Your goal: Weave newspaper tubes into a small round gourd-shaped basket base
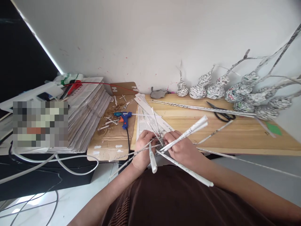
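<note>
Close to my body, at the front edge of the wooden table, I hold a cluster of rolled newspaper tubes (184,167) that radiate in several directions from one centre. My left hand (144,147) is closed around the left side of that centre, fingertips curled inward. From the opposite side my right hand (180,147) pinches it, with the knuckles up and a thick pair of tubes crossing in front. The fingers and tubes largely hide the knot between my hands, so its weave cannot be made out.
Left of my hands a blue glue gun (126,119) lies on stained cardboard (105,153) among paper scraps. A tall stack of newspaper (90,113) stands farther left. Black scissors (217,111), long paper tubes (192,106) and several woven paper gourds (197,91) occupy the table's back right.
</note>
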A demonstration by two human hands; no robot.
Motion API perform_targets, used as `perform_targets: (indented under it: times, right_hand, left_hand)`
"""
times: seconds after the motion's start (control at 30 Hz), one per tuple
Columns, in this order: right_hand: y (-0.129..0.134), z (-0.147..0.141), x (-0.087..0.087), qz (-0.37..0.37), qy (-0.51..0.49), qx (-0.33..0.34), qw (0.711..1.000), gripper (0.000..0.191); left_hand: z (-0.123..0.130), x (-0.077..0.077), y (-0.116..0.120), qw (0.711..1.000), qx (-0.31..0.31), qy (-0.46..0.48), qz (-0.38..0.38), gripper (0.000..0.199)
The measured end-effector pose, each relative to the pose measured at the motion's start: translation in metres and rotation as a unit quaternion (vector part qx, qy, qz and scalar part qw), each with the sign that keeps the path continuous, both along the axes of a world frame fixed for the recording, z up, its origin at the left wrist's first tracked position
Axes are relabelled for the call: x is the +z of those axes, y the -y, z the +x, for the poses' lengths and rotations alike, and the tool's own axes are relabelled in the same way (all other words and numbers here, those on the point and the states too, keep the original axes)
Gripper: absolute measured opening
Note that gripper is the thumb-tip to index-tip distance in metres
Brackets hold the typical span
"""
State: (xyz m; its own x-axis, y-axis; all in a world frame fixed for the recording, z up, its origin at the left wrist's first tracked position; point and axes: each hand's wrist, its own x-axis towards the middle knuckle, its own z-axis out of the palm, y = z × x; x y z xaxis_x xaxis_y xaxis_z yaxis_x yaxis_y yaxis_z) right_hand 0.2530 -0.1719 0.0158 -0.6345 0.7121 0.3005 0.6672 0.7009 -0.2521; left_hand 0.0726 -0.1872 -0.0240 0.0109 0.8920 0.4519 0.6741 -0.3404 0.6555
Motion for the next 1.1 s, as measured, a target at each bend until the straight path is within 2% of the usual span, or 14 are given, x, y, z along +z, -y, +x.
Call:
perform_targets:
  times: [0.1, 0.23, 0.4, 0.57, 0.77, 0.93, 1.1]
  right_hand:
    - [0.000, 0.000, -0.008, -0.008, -0.045, -0.033, 0.998, 0.013]
    - [0.000, 0.000, -0.011, 0.005, -0.038, -0.013, 0.999, 0.015]
    - [0.001, 0.001, -0.006, -0.017, 0.002, -0.010, 1.000, 0.017]
    - [-0.001, 0.002, -0.008, -0.044, -0.038, 0.005, 0.998, 0.019]
    - [-0.006, -0.001, -0.021, -0.054, -0.031, -0.018, 0.998, 0.016]
    - [-0.001, -0.001, -0.015, -0.015, -0.034, -0.020, 0.999, 0.010]
    - [0.002, 0.000, -0.020, -0.032, -0.092, -0.038, 0.995, 0.012]
  left_hand:
    - [0.001, 0.000, 0.000, 1.000, 0.003, 0.005, -0.001, 0.017]
    - [0.001, 0.004, 0.000, 1.000, 0.000, 0.006, -0.007, 0.016]
    - [0.000, 0.010, 0.001, 0.999, 0.007, 0.007, -0.037, 0.014]
    - [0.000, 0.017, 0.001, 0.999, -0.020, 0.019, -0.021, 0.011]
    - [0.003, 0.022, 0.000, 0.998, -0.018, -0.054, -0.013, 0.011]
    - [0.004, 0.024, 0.004, 0.990, 0.011, -0.134, -0.042, 0.013]
    - [0.003, 0.021, 0.005, 0.990, 0.016, -0.133, -0.032, 0.013]
